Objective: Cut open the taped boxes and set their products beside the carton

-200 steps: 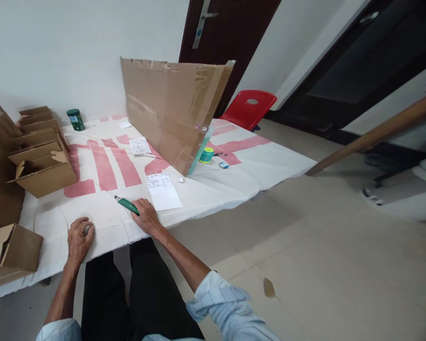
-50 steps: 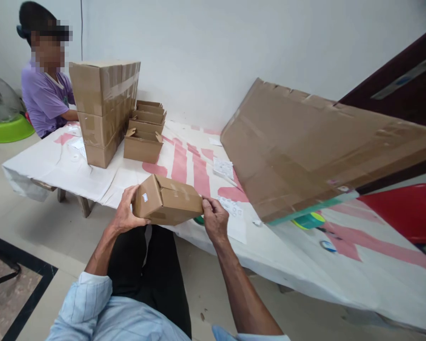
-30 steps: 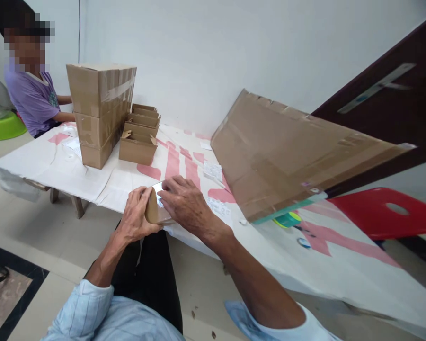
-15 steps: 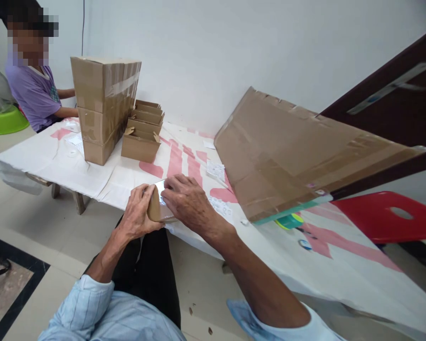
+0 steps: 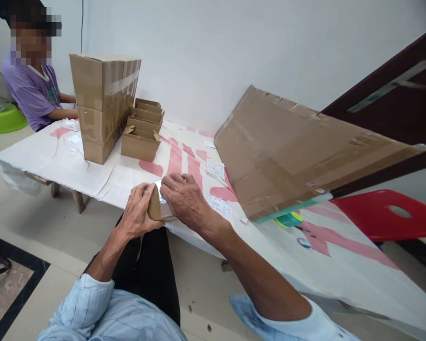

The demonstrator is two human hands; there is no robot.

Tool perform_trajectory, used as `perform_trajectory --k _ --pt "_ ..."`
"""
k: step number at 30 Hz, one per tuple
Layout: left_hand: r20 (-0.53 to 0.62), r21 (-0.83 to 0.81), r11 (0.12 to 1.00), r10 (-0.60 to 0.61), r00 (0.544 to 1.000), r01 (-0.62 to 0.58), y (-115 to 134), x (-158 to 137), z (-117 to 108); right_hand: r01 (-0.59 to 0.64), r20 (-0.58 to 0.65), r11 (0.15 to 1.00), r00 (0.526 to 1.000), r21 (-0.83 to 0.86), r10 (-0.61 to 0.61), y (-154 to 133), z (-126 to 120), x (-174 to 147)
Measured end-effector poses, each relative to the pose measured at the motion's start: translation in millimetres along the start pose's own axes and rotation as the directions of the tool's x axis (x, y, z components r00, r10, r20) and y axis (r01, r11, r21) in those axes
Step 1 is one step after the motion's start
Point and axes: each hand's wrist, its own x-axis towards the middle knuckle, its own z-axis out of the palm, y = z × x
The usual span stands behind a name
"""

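Observation:
A small cardboard box (image 5: 154, 205) is held at the table's front edge, above my lap. My left hand (image 5: 137, 212) grips its left end, thumb below and fingers over the upper edge. Across the box's top lies a shiny silvery patch (image 5: 162, 193), either a label or tape; I cannot tell which. My right hand (image 5: 183, 195) is closed over the right part of the box, its bent fingers pressed onto the shiny top. Its fingertips and thumb are mostly hidden, and so is the box's far end.
Taped cartons (image 5: 92, 104) stand stacked on the table at left, beside several open small boxes (image 5: 140, 146). A large cardboard sheet (image 5: 287, 151) leans at right, near a tape roll (image 5: 288, 219) and a red stool (image 5: 386, 215). A person in purple (image 5: 33, 90) sits beyond the cartons.
My right hand has shifted very slightly on the top of the small box. The left hand keeps its grip, and the box stays in place.

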Motion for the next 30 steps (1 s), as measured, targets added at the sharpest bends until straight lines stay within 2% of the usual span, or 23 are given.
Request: perform_trajectory --k 8,11,13,15,18,22,26,28,30 --pt "-0.001 0.01 1.0 0.002 1.0 -0.002 -2.4 -0.2 0.2 0.008 -0.018 0.998 1.0 0.069 -0.007 1.6 6.3 -3.8" --pt "-0.009 0.009 1.0 -0.011 1.0 0.011 -2.7 0.3 0.3 -0.042 -0.067 0.987 0.996 0.155 0.053 1.7 11.4 -7.7" --pt "-0.01 0.008 1.0 -0.02 1.0 0.02 -2.8 0.8 -0.1 -0.092 -0.104 0.956 0.987 0.279 0.125 2.2 11.4 -10.0" --pt "0.0 0.007 1.0 -0.026 1.0 0.026 -3.6 1.2 -1.0 -0.134 -0.135 0.88 0.967 0.455 0.217 3.6 6.5 -11.1" --pt "0.017 -0.002 0.999 -0.034 0.999 0.034 -8.4 2.2 -3.1 -0.171 -0.121 0.699 0.93 0.695 0.347 6.7 -7.7 -10.6" --pt "0.023 -0.051 0.997 -0.061 0.998 0.062 -26.4 4.7 -9.1 -0.207 -0.049 0.511 0.895 0.835 0.442 12.1 -23.0 -12.5" --pt "0.057 -0.149 0.979 -0.131 0.99 0.139 -53.4 8.6 -22.8 -0.235 -0.048 0.423 0.828 0.875 0.559 32.4 -21.5 -33.0" --pt "0.091 -0.192 0.958 -0.199 0.976 0.213 -67.4 12.1 -30.9 -0.274 -0.061 0.406 0.763 0.872 0.644 52.0 -14.7 -56.2" --pt "0.124 -0.225 0.934 -0.256 0.959 0.278 -80.4 17.9 -38.3 -0.351 -0.066 0.394 0.67 0.849 0.739 75.4 -4.4 -89.4"
